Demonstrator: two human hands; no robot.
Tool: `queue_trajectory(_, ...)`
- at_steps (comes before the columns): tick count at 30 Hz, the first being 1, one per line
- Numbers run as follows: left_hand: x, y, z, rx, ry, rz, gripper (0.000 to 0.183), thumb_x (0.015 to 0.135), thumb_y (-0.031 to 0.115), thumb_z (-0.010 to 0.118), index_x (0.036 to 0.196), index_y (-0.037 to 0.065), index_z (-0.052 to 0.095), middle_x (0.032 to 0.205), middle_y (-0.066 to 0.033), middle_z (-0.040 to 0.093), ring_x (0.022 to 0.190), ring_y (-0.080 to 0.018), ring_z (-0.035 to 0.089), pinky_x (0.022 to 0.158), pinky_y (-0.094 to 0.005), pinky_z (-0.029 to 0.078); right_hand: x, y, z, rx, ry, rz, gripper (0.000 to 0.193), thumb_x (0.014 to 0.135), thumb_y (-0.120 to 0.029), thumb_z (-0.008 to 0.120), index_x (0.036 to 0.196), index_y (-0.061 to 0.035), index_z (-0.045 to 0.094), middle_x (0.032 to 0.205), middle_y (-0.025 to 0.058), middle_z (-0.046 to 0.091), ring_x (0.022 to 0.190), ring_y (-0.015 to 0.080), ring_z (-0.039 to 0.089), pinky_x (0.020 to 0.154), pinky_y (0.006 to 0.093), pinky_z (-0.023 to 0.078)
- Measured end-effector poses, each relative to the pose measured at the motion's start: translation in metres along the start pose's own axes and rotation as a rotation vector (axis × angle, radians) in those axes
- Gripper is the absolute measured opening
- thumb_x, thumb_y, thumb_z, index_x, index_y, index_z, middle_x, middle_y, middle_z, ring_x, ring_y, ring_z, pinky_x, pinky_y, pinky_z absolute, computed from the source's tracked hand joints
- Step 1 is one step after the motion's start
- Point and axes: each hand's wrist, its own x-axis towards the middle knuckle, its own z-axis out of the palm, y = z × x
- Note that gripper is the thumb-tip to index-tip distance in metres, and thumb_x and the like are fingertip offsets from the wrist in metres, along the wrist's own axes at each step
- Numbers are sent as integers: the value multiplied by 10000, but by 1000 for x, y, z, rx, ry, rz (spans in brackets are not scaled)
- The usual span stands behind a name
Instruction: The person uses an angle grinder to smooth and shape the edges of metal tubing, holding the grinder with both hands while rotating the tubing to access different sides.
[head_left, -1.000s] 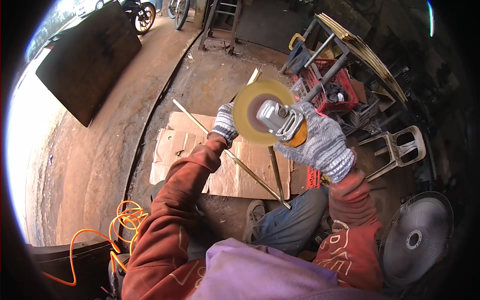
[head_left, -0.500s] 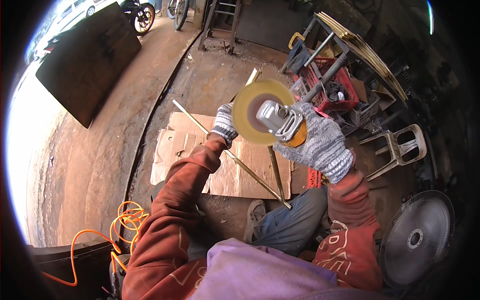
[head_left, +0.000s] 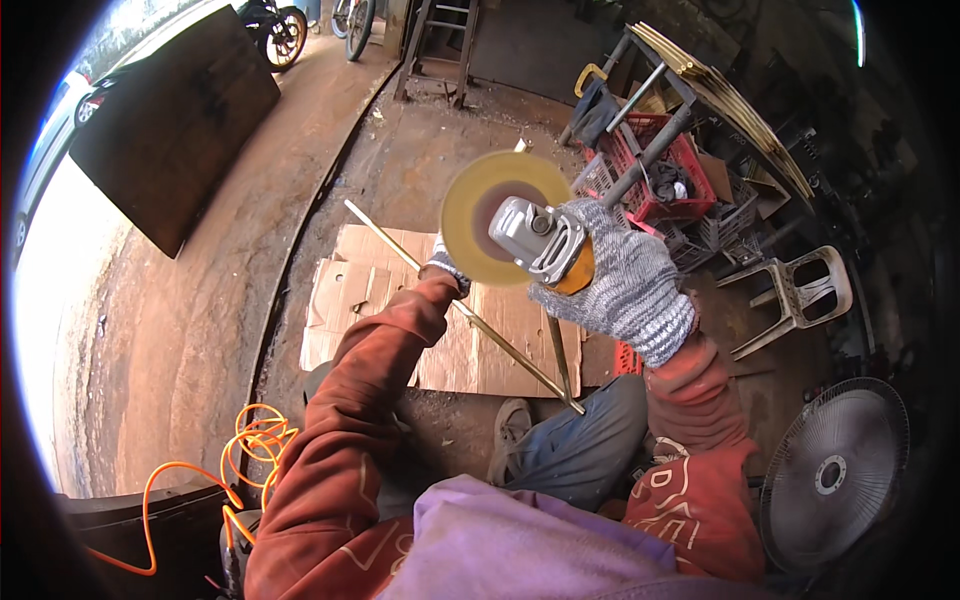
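Observation:
My right hand (head_left: 625, 285), in a grey knitted glove, is closed around an angle grinder (head_left: 528, 235) with a silver head and an orange body. Its broad yellowish disc (head_left: 465, 225) looks blurred. Behind that disc sits my gloved left hand (head_left: 452, 272), with its fingers hidden. A long brass-coloured tube (head_left: 500, 345) slants past my left wrist down to my knee. There it meets a second tube (head_left: 557, 350), whose upper part runs behind the grinder. Beneath them a flattened cardboard sheet (head_left: 350, 290) lies on the floor.
A fan (head_left: 830, 475) stands at the lower right, below a plastic chair (head_left: 800, 300). Red crates (head_left: 690, 165) sit under a metal rack holding brass-coloured bars (head_left: 740, 110). An orange coiled hose (head_left: 240, 440) lies at lower left. A dark panel (head_left: 175, 130) and a ladder (head_left: 440, 50) stand farther off.
My right hand has shifted the grinder a little left and slightly up, so its disc now covers more of my left hand. In the far left background, the cars look different.

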Motion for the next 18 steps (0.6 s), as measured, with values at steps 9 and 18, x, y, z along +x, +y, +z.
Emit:
queue_trajectory(9, -4, 0, -8, -7, -97, -31, 200, 944, 253, 586, 960, 120, 734, 969, -115, 741, 899, -299, 701, 756, -411, 530, 4, -9, 2, -36, 29, -6, 881, 678, -526, 891, 1343, -70, 536, 1214, 147, 681, 1046, 323, 713, 889, 417, 585)
queue_trajectory(18, -2, 11, -20, 12, -203, -44, 217, 960, 259, 575, 1030, 125, 732, 1025, -100, 740, 948, -278, 690, 792, -400, 519, 2, -1, 8, -26, 73, -63, 885, 687, -527, 885, 1359, -72, 532, 1197, 142, 681, 1006, 328, 722, 870, 418, 588)
